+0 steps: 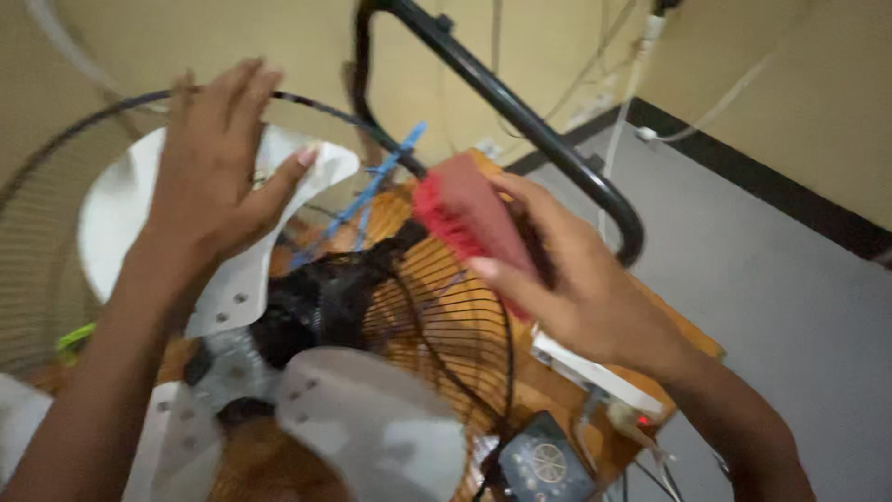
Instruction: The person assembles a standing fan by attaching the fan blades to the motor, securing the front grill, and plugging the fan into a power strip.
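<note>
Left hand [212, 163] rests open-fingered on a white fan blade [232, 279]; right hand [567, 279] grips what looks like a red brush [469, 209].

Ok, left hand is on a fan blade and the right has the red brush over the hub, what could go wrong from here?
The blade may turn or flex under the left hand, since only the palm and fingers rest on it. The right hand works the red brush close to the wire grille, so bristles or knuckles could snag. Loose cables and a power strip lie right under that wrist and might get tugged.
</note>
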